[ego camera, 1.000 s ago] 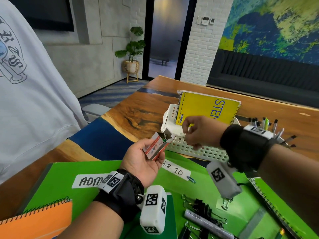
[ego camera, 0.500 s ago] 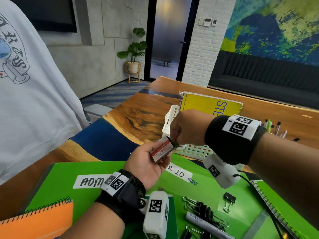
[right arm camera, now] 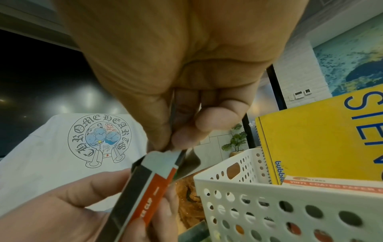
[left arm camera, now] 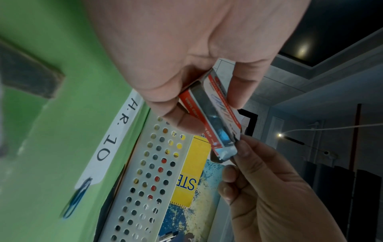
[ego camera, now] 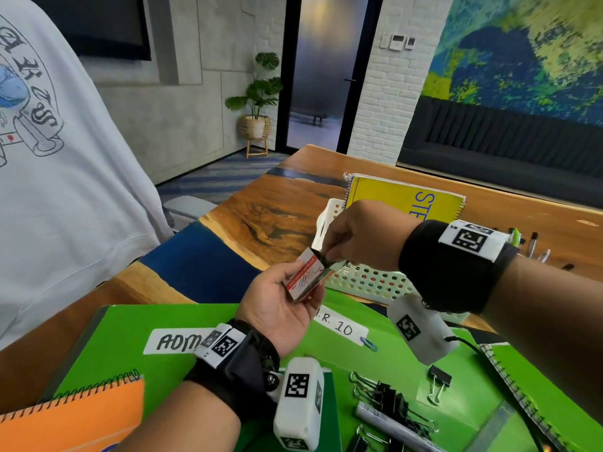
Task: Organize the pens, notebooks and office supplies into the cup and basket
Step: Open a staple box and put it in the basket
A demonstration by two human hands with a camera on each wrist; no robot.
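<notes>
A: We start with the biggest thing, the wooden table with its blue stripe, running away from us toward twelve o'clock. On its near end lies a green folder with white labels, spread from about seven o'clock across to four.

B: We also see an orange notebook at eight o'clock on that folder, and a second green notebook with a wire spine at four o'clock.

A: Past the folder, at one o'clock, we find the white basket with round holes in its wall. A yellow notebook stands upright inside it. From the right wrist we see a flat orange pack in there too, just in front of the yellow cover.

B: At two o'clock, well apart from our hands, pens stick up; whatever holds them is hidden behind our right wrist.

A: Now the hands. Our left hand is raised in the middle, above the folder, palm up, thumb and fingers curled round a small red and white box of clips.

B: Our right hand comes in from two o'clock, and its fingertips pinch the flap at the far end of that box. The box is tilted, its open end pointing toward the basket at one o'clock.

A: Smaller still, at five o'clock on the folder, we see a heap of black binder clips, one more lying apart beside it, and a marker touching the heap.

B: Smallest of all, a blue paper clip sits on the end of the label marked "H.R. 10", at four o'clock.
</notes>
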